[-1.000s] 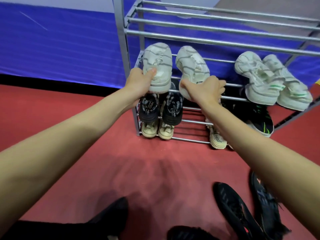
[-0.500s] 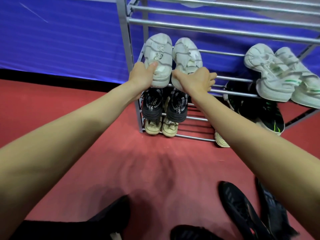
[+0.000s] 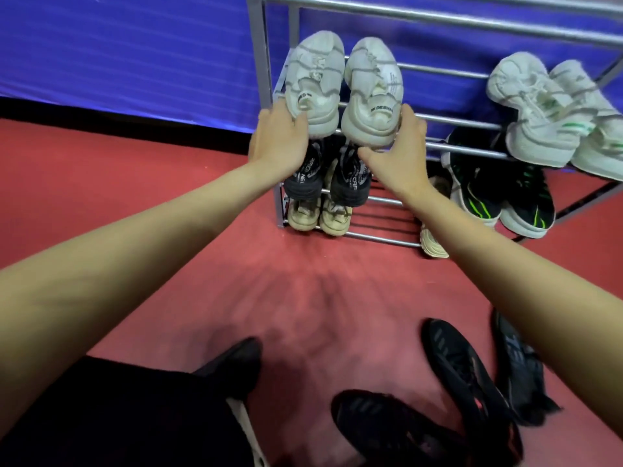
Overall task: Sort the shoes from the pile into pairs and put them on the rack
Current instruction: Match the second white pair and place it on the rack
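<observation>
Chunky white sneakers (image 3: 344, 89) on tubular metal rack (image 3: 465, 121)

free: shelf bars (image 3: 448, 119) mid-rack | blocked: white pair (image 3: 553, 112) right

We have one head-worn view, looking forward and down along both arms, close to the rack (image 3: 438, 18) and the floor (image 3: 168, 197).

sneaker pair (image 3: 344, 92) on rack (image 3: 448, 119) left end | loose shoes (image 3: 462, 372) on floor before rack
</observation>
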A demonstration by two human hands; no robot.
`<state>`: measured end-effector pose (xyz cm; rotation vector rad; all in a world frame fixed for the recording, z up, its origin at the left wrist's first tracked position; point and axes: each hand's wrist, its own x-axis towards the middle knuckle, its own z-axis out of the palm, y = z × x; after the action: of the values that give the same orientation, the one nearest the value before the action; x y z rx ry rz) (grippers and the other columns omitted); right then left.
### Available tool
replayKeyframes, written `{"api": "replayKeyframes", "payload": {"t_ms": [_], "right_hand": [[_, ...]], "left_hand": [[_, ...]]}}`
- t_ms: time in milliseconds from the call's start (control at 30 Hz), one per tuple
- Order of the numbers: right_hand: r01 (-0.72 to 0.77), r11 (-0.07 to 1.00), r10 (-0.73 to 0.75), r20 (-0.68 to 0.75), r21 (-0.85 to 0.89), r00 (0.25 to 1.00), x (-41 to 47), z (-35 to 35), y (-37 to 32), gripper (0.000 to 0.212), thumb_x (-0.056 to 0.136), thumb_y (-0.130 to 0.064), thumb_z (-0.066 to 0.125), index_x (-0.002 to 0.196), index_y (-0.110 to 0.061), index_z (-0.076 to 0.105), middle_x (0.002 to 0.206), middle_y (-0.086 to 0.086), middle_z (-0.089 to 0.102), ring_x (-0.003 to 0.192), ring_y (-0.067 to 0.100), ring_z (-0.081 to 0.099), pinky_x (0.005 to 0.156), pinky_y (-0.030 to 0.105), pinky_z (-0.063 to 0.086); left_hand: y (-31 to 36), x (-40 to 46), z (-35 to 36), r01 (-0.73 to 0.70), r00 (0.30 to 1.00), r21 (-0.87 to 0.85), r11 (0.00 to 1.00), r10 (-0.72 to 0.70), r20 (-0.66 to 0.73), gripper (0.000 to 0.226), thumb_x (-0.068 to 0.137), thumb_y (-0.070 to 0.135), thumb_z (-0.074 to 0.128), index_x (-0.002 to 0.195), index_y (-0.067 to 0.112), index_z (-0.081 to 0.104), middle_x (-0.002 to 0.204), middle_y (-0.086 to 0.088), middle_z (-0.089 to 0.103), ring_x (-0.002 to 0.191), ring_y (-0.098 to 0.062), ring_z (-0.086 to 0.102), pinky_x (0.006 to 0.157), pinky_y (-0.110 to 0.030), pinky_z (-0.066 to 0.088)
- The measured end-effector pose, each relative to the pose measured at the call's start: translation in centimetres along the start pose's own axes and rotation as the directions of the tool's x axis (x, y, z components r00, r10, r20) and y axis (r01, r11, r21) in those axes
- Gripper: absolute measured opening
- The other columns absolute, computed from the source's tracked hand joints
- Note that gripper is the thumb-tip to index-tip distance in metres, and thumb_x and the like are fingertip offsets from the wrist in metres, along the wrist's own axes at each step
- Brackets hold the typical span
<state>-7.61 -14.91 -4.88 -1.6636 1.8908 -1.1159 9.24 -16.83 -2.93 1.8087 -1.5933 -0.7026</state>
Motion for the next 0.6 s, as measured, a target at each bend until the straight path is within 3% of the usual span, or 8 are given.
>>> {"api": "replayKeyframes", "payload": {"t_ms": [133, 333, 467, 600], "right_hand": [[0.095, 0.993, -0.095, 0.008, -0.065, 0.995, -4.5, -0.8, 1.3, 0.068, 0.07, -0.018, 0.063, 0.131, 0.0, 0.041, 0.125, 0.018, 0.046, 0.12, 0.028, 0.041, 0.096, 0.016, 0.026], [0.177, 0.97, -0.117, 0.316, -0.169, 0.942, -13.8, -1.4, 5.5, 0.063, 0.073, -0.015, 0.06, 0.131, -0.001, 0.041, 0.124, 0.019, 0.045, 0.118, 0.031, 0.043, 0.104, 0.028, 0.03], [0.017, 0.98, 0.075, 0.447, -0.198, 0.891, -19.7, -0.9, 8.7, 0.06, 0.076, -0.011, 0.064, 0.131, -0.003, 0.041, 0.124, 0.019, 0.044, 0.12, 0.033, 0.045, 0.107, 0.04, 0.037], [-0.089, 0.966, 0.208, 0.525, -0.243, 0.826, -24.2, 1.4, 10.7, 0.061, 0.077, -0.012, 0.065, 0.132, -0.003, 0.041, 0.126, 0.019, 0.044, 0.124, 0.035, 0.044, 0.109, 0.041, 0.035]], "left_hand": [[-0.9, -4.4, 0.7, 0.051, 0.996, 0.049, 0.998, -0.047, -0.077, 0.035, 0.093, 0.021, 0.043, 0.123, 0.004, 0.044, 0.128, -0.018, 0.049, 0.11, -0.036, 0.054, 0.088, -0.037, 0.041], [-5.5, -10.5, 2.6, 0.064, 0.977, 0.205, 0.977, -0.103, 0.186, 0.029, 0.082, 0.013, 0.048, 0.11, 0.009, 0.056, 0.113, -0.015, 0.065, 0.107, -0.034, 0.059, 0.091, -0.041, 0.048], [-10.5, -14.0, 4.2, 0.003, 0.87, 0.462, 0.887, -0.231, 0.437, 0.033, 0.082, 0.018, 0.057, 0.114, 0.006, 0.056, 0.118, -0.018, 0.063, 0.113, -0.034, 0.059, 0.091, -0.039, 0.048], [-16.8, -17.0, 4.8, -0.019, 0.712, 0.631, 0.775, -0.433, 0.553, 0.052, 0.08, 0.032, 0.071, 0.12, 0.003, 0.054, 0.127, -0.017, 0.059, 0.118, -0.032, 0.057, 0.093, -0.038, 0.047]]}}
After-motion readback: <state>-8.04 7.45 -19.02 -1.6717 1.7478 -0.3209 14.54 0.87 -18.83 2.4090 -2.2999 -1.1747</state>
